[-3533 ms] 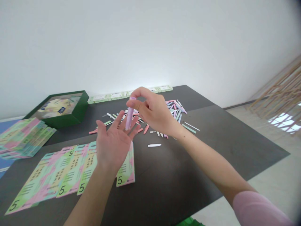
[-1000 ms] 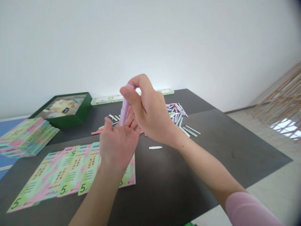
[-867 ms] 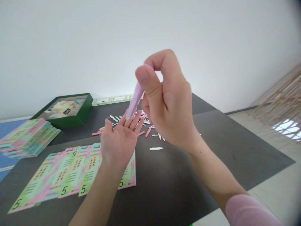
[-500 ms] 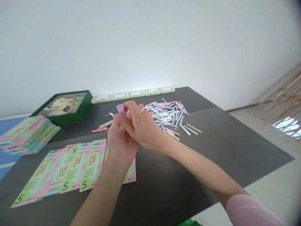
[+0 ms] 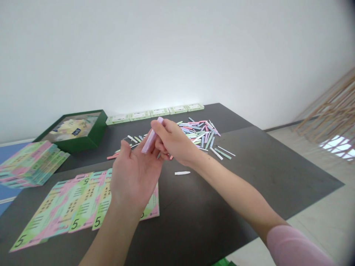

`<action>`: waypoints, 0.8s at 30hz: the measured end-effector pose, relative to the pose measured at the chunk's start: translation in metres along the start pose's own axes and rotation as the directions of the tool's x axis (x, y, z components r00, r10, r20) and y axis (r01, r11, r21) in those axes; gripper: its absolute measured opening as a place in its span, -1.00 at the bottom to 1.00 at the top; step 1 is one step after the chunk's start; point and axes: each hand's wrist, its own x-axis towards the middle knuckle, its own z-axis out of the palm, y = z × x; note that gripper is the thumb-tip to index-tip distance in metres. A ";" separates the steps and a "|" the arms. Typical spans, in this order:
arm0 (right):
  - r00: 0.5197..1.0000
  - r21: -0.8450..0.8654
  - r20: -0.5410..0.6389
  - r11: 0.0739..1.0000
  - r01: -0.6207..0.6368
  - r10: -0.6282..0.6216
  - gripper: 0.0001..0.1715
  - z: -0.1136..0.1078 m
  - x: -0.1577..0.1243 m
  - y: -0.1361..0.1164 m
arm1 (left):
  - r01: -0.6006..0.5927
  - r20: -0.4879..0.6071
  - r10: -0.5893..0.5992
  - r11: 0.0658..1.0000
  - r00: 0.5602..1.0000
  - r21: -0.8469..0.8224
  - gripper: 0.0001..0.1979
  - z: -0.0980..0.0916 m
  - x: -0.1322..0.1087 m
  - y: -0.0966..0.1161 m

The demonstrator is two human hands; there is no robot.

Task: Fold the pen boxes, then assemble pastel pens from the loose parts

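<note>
My right hand [image 5: 174, 142] pinches a lilac pen tube [image 5: 152, 136] between thumb and fingers. The tube slants, with its lower end over the palm of my left hand [image 5: 135, 173]; whether it touches the skin I cannot tell. My left hand is palm up, thumb spread out, fingers stretched behind the tube and partly hidden. To the right of the palm, a white pen piece [image 5: 182, 173] lies alone on the dark table [image 5: 199, 214]. Behind my hands spreads a loose pile of pastel and white pen parts [image 5: 203, 133], partly covered by my right hand.
Overlapping printed cards [image 5: 55, 210] marked 5 lie at the front left. Beyond them are a stack of similar cards or boxes [image 5: 30, 162] and a green open box [image 5: 83, 142] with packets inside. Several flat pale boxes [image 5: 159, 112] line the wall.
My hands were clasped together around the lilac tube; now they have parted, the right holding it and the left opened out. The white pen piece now shows on the table.
</note>
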 end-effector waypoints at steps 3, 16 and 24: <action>0.982 0.201 0.044 0.962 -0.186 0.181 -0.54 0.000 0.002 -0.007 | 0.049 0.052 -0.044 0.994 0.998 -0.096 -0.39 0.000 -0.003 0.001; 0.925 0.531 0.275 0.761 -0.372 0.261 -0.36 0.001 -0.011 -0.035 | -0.427 0.095 0.417 0.879 0.904 0.212 -0.59 -0.019 -0.008 -0.011; 0.896 0.562 0.340 0.702 -0.437 0.286 -0.41 0.003 -0.020 -0.037 | -0.663 0.125 0.720 0.539 0.683 0.520 -0.53 -0.019 -0.007 -0.004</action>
